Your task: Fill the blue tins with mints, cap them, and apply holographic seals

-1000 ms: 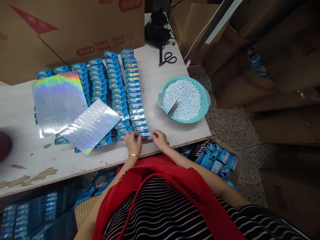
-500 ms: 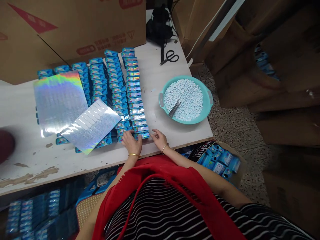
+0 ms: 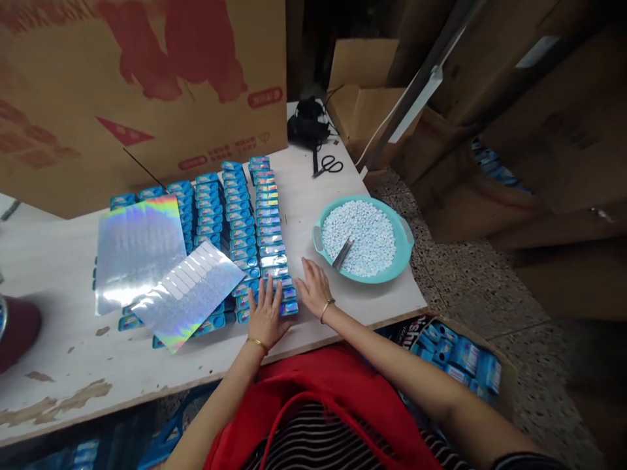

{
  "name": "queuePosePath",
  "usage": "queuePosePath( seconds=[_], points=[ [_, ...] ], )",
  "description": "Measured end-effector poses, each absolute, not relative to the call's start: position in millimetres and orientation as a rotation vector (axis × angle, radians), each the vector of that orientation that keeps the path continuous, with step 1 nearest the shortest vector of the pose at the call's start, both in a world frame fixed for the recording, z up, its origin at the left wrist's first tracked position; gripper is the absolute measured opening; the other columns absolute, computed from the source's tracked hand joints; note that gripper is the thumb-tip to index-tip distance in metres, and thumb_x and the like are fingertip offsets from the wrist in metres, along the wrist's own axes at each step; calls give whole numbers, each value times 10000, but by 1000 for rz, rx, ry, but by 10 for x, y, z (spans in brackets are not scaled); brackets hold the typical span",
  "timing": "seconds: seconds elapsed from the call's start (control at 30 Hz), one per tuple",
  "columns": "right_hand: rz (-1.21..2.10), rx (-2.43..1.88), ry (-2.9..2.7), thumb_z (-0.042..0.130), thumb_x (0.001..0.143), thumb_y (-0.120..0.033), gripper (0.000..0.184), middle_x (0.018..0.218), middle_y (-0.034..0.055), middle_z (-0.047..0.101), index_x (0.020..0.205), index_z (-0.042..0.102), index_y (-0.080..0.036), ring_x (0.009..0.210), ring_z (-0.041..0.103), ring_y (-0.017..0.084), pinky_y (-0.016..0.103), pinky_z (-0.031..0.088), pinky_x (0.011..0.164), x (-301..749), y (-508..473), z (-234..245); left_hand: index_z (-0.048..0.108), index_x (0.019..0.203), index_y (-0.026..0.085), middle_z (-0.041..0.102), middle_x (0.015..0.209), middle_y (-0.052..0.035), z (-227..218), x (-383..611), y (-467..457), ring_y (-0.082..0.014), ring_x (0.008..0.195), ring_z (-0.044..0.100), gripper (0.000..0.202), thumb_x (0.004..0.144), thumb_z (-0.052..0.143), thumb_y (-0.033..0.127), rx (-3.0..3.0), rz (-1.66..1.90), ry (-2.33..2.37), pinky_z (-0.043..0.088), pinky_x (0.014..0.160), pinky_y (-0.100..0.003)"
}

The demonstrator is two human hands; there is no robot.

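Several rows of small blue boxes stand packed on the table, and the rightmost row carries shiny holographic stickers on its tops. My left hand lies with fingers spread over the near end of the two right rows. At the right side of the stickered row, my right hand has its fingers stretched out, holding nothing. Two silvery sheets, a large holographic sheet and a smaller sticker sheet with blank strips, lie over the left rows.
A turquoise basin of small white pellets holds metal tweezers. Black scissors lie farther back. A large carton stands behind the rows. An open box of blue packs sits below the table's right edge.
The view has tilted up, so the table sits lower. My left hand has spread its fingers over the boxes. My right hand has straightened its fingers along the row's side.
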State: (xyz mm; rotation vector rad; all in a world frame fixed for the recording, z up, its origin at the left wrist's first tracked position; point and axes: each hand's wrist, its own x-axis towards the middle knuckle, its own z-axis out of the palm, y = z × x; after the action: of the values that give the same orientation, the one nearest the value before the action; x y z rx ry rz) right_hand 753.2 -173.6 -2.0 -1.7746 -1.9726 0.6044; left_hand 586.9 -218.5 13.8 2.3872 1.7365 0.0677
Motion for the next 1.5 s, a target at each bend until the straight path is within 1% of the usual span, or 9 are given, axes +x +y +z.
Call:
queuePosePath(
  seconds=[0.13,0.23,0.6,0.77,0.9,0.97,1.13,1.37,1.5],
  points=[
    [541,-1642,-2254,323,959,-483,654,1581,122,191,1502,261,-125,1456,117,293,478,160,1157,7145,-1053,102,275,1480,117,128,1570,-181,124,5848,-1946,-364,1455,15,1079,605,721,563,2390,-246,1697,-30,1163,-555],
    [601,-1585,-2419,299,959,-511,641,1599,81,117,1506,259,-178,1470,52,286,526,74,1165,6913,-782,36,304,1469,98,147,1559,-204,122,5882,-1879,-375,1450,16,1029,627,705,533,2351,-359,1721,0,1172,-550],
    [541,-1548,-2635,283,976,-442,553,1587,21,175,1498,265,-262,1470,98,249,591,22,1151,7196,-681,-83,199,1491,54,51,1561,-235,65,6065,-1890,-389,1436,-47,1072,647,705,478,2360,-278,1651,73,1181,-536],
    [475,-1622,-2674,321,969,-404,552,1576,55,218,1492,292,-231,1464,121,281,598,-1,1147,7528,-685,-79,223,1483,45,51,1556,-251,-25,6478,-1890,-401,1434,-14,979,688,670,401,2341,-237,1585,88,1174,-551],
    [456,-1623,-2659,324,967,-388,554,1578,101,202,1482,322,-184,1469,82,285,582,12,1149,7606,-578,69,183,1495,61,74,1560,-234,25,6497,-1840,-399,1439,-11,1043,672,659,490,2318,-172,1502,84,1145,-621],
    [454,-1671,-2577,303,971,-405,575,1588,104,155,1496,286,-173,1473,48,280,562,26,1154,7579,-387,170,144,1505,81,92,1567,-199,125,6322,-1662,-361,1450,-1,975,732,605,455,2350,-92,1491,107,1146,-614],
    [511,-1807,-2420,252,972,-477,625,1598,103,93,1507,255,-155,1476,-3,269,521,16,1163,7394,466,347,239,1495,140,110,1578,-127,327,5752,-720,-305,1459,-3,737,795,469,115,2501,-20,1780,61,1172,-567],
    [496,-1714,-2426,260,948,-557,680,1604,93,38,1511,243,-176,1474,-42,272,520,-34,1157,6818,1686,224,216,1502,201,95,1572,-150,57,5528,208,-362,1443,-2,1012,653,752,325,2597,-349,1622,40,1170,-578],
    [448,-1677,-2382,281,919,-618,727,1605,98,67,1507,256,-193,1470,-40,296,525,-44,1152,6509,2191,-21,294,1479,233,162,1555,-167,-177,5599,274,-350,1435,97,745,803,599,166,2606,-264,1788,140,1165,-572]
  ],
)
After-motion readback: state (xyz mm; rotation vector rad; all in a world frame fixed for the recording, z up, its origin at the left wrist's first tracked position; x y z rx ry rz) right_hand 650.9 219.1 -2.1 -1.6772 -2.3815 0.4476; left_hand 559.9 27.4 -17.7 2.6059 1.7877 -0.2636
